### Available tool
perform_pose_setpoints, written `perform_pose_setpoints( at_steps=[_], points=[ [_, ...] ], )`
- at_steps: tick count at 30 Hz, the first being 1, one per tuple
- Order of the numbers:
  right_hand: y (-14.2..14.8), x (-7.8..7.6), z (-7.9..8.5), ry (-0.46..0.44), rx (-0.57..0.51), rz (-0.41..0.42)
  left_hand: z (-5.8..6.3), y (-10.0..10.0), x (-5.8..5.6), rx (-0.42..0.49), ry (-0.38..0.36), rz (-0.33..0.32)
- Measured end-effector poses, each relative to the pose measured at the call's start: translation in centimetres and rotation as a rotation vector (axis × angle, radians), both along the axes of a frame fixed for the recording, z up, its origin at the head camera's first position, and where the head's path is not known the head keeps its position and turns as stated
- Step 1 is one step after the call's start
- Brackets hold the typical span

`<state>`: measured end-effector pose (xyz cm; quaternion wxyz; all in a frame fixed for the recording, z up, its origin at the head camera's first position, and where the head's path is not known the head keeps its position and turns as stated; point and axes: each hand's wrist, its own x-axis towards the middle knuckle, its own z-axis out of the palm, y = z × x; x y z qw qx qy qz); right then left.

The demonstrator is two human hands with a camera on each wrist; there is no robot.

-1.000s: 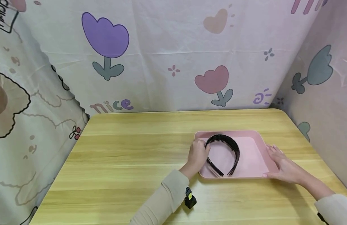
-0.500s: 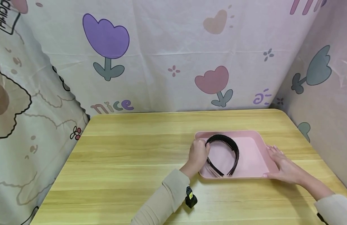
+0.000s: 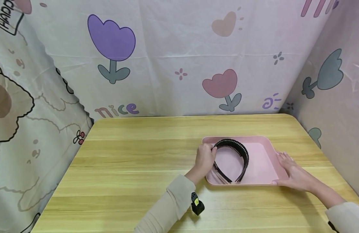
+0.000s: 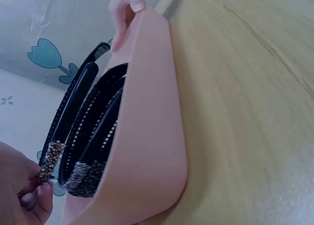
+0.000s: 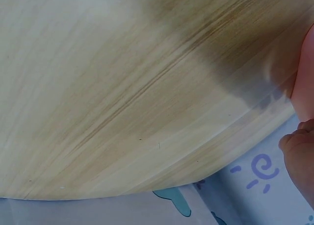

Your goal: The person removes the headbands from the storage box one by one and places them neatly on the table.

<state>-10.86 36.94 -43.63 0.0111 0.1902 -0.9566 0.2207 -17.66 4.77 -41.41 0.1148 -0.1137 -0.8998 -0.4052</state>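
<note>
My left hand [image 3: 205,160] pinches a black toothed headband [image 4: 68,112] by its glittery part between thumb and finger. The held headband tilts at the left side of a pink tray [image 3: 262,161]. More black headbands [image 4: 91,114] lie close behind it inside the tray, one with a silvery glitter band; in the head view they overlap into one ring. My right hand [image 3: 293,171] rests against the tray's right front corner, fingers straight along the right side and thumb at the front edge. Only part of this hand [image 5: 300,151] shows in the right wrist view.
The tray sits right of centre on a wood-grain table [image 3: 133,161]. A printed cloth [image 3: 168,38] hangs behind the table and along both sides. A small black device [image 3: 197,204] is strapped at the left cuff.
The headband in my left hand has shifted very slightly. My right hand and the tray stay in place; the head view has tilted a little.
</note>
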Motion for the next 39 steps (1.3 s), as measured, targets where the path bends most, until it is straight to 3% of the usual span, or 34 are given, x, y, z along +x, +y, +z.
perform_pose_setpoints(
  at_steps=[12, 18, 30, 39],
  points=[
    [-0.1, 0.0, 0.2, -0.046, 0.013, -0.018, 1.5, -2.7, -1.2, 0.054, -0.034, -0.028],
    [-0.1, -0.2, 0.3, -0.063, 0.015, -0.009, 1.3, -4.5, -1.9, 0.055, 0.017, -0.005],
    [0.0, -0.2, 0.6, -0.104, -0.010, -0.026, 1.1, -7.4, -2.5, 0.092, -0.002, 0.030],
    [0.2, -0.5, 0.6, -0.083, -0.019, -0.004, 1.0, -9.1, -3.1, 0.057, 0.021, 0.079]
  ],
)
